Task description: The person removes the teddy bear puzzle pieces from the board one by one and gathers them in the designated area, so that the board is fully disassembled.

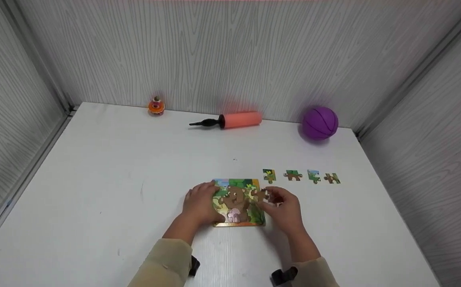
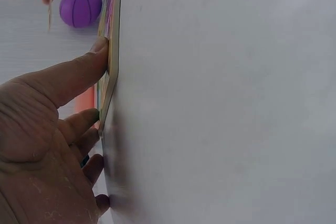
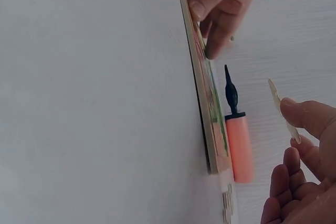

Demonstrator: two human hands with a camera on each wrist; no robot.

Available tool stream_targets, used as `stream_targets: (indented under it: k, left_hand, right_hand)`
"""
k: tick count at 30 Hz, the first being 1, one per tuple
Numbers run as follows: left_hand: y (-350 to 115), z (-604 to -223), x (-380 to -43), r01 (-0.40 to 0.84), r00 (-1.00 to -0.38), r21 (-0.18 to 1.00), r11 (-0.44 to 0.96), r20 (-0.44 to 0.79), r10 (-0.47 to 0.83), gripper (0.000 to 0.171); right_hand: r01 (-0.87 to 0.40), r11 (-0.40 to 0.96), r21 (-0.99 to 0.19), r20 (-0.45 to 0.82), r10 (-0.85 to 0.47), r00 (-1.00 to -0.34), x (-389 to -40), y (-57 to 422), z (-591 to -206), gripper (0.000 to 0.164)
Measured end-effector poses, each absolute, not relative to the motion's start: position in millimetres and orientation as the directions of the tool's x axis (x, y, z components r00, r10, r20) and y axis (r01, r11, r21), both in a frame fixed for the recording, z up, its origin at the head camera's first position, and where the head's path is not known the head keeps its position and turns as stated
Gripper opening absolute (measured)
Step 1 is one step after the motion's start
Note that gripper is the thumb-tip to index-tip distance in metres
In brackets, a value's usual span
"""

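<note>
3 pale wood-grain walls (image 1: 198,48), meeting at 2 darker strips (image 1: 38,59), stand around a white tabletop (image 1: 95,167)

left hand (image 1: 201,203) at the puzzle's (image 1: 236,205) left edge, thumb (image 2: 73,80) pressing its near corner, right hand (image 1: 287,211) raised by its right edge, thumb and finger pinching a piece (image 1: 263,195), sleeved forearms (image 1: 166,259) on its near side

The puzzle (image 1: 238,201) carries a brown bear on green. The ball (image 1: 320,122) is purple with dark lines; the pump (image 1: 241,119), coral and black; the table (image 1: 95,179), white.
</note>
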State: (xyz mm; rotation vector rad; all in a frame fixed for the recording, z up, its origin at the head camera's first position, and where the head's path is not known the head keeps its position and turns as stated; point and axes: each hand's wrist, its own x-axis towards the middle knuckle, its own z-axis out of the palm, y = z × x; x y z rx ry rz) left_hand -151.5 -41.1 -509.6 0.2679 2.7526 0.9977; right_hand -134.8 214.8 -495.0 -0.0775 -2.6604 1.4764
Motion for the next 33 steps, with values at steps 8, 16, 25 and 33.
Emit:
stream_targets:
  k: [8, 16, 25, 33]
  left_hand:
    - [-40.2, -509.4, -150.9, 0.102, -0.962, 0.648, 0.755, -0.128, 0.240, 0.092]
    - [-41.3, -512.8, -151.7, 0.103, -0.963, 0.658, 0.746, -0.121, 0.240, 0.090]
    - [-41.5, -512.1, -151.7, 0.109, -0.962, 0.657, 0.746, -0.119, 0.246, 0.091]
    - [-42.7, -513.6, -149.9, 0.102, -0.964, 0.662, 0.742, -0.118, 0.238, 0.090]
  right_hand:
    - [0.007, 0.531, -0.847, 0.086, 0.150, -0.985, -132.6, 257.7, -486.9, 0.044]
    - [-0.007, 0.578, -0.816, 0.093, 0.119, -0.989, -142.3, 303.8, -486.8, 0.045]
    - [0.085, 0.666, -0.741, -0.053, 0.068, -0.996, -157.5, 344.3, -489.5, 0.047]
    - [0.129, 0.700, -0.703, -0.156, 0.026, -0.987, -165.4, 354.2, -499.0, 0.047]
